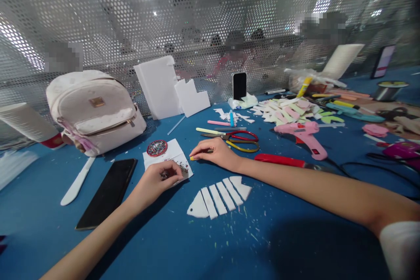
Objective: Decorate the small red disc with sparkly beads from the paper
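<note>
My left hand (156, 180) rests on a white foam sheet (173, 153), fingers pinched over small dark glittery bits lying on it. A round red-rimmed lid of glitter (156, 148) sits on the same sheet just beyond. My right hand (214, 152) lies flat on the blue table beside the sheet, holding a thin yellow stick (194, 157) under its fingertips. A white foam fish shape cut into several strips (219, 197) lies in front of both hands.
A black phone (108, 192) and white foam knife shape (78, 181) lie left, by a white backpack (93, 111). Red and yellow scissors (238, 139), a pink glue gun (303, 136), a red cutter (280, 160) and foam scraps (288, 111) sit right. Perforated metal screen behind.
</note>
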### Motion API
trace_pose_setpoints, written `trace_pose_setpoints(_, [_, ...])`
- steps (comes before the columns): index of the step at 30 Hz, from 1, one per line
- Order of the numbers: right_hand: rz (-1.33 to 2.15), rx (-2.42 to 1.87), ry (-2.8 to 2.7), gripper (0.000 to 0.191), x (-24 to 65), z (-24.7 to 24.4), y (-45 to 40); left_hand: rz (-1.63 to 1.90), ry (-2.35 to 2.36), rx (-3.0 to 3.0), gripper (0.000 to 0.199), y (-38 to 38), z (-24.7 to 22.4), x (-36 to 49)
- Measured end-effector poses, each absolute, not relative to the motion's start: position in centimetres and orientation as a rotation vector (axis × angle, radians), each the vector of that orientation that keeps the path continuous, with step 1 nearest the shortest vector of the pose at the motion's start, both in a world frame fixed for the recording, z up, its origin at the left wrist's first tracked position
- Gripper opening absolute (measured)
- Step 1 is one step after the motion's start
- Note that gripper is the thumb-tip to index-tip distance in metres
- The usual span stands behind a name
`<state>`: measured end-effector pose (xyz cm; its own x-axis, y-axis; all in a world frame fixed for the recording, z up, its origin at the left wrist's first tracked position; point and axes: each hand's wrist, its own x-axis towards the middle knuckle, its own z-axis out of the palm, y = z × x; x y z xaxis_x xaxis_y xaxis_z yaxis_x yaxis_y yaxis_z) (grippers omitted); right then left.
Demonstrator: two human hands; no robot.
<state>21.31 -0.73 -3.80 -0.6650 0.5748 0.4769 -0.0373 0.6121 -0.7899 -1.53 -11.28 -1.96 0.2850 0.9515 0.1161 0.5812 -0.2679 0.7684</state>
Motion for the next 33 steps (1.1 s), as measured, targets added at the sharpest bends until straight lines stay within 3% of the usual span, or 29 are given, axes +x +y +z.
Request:
trace_pose_setpoints(9, [1.036,-0.394,-2.113,0.017,21.4,-3.8,-0.7,0.95,1.38,1.884,0.01,-11.2,-2.0,-1.1])
trace_pose_setpoints(22, [0.948,-0.353,-2.177,0.014,21.4,-4.0,-0.5,1.013,1.37,1.872,0.022,-12.2,-2.6,-0.3])
trace_pose_setpoints(33, [0.905,-0.309,-2.224,0.013,21.3,-4.1,-0.6,1.079,1.473,1.861,0.012,-12.0,-2.6,1.3])
